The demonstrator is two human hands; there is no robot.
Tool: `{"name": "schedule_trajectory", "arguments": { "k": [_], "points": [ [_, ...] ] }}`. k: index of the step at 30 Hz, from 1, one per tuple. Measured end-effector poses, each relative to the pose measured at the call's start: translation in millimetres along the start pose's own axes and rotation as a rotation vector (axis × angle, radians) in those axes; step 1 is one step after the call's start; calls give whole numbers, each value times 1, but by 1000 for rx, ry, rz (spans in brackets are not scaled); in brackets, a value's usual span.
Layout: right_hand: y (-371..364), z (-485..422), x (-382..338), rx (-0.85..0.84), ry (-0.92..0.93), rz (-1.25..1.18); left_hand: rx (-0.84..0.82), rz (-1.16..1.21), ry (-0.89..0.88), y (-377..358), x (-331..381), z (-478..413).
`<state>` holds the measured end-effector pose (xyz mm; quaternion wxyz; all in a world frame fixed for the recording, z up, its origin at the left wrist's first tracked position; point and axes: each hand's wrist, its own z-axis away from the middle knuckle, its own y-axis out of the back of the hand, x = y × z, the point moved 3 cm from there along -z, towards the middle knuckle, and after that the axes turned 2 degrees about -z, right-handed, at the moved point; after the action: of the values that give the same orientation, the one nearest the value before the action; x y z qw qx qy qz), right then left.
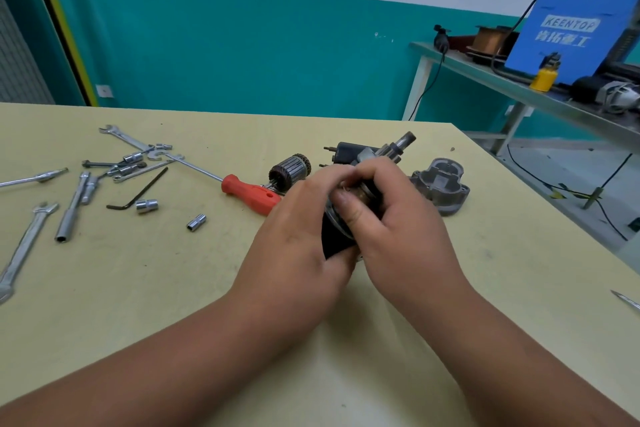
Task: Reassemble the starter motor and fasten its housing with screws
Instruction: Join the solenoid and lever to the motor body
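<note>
Both hands hold a black cylindrical starter motor housing [334, 239] above the middle of the yellow table [173, 288]. My left hand [298, 236] grips its left side and my right hand [391, 218] curls over its metal end, hiding most of it. Behind the hands lie the copper-wound armature [291, 170], a black solenoid with a steel shaft [367, 151] and a grey cast end cover [441, 184]. A red-handled screwdriver [249, 192] lies to the left of the hands.
Wrenches [24, 253], sockets [147, 205], a socket extension bar [71, 208] and a black hex key [138, 191] are scattered over the table's left half. A metal bench at the back right carries a blue welder [575, 31] and a yellow can [543, 78]. Cables run across the floor.
</note>
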<state>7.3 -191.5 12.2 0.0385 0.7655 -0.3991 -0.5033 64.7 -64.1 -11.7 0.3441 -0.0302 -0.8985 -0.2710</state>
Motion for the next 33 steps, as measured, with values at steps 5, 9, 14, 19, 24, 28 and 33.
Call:
{"name": "schedule_trajectory", "arguments": {
  "k": [5, 9, 14, 19, 24, 28, 33],
  "points": [
    [29, -14, -14, -104, 102, -26, 28, 378, 229, 13, -6, -7],
    [77, -39, -9, 199, 96, -195, 47, 890, 437, 29, -15, -14],
    [82, -74, 38, -4, -206, 66, -19, 1211, 579, 30, -24, -18],
    [50, -53, 78, -411, -252, 409, -48, 1166, 579, 27, -41, -20],
    [20, -43, 71, -502, -75, 448, 48, 1119, 576, 33, -53, -26],
    [-15, -45, 59, -509, 156, 523, 194, 1083, 575, 49, -61, -31],
    [-56, -72, 49, -639, 379, 707, 243, 1040, 593, 52, -66, -33]
  ]
}}
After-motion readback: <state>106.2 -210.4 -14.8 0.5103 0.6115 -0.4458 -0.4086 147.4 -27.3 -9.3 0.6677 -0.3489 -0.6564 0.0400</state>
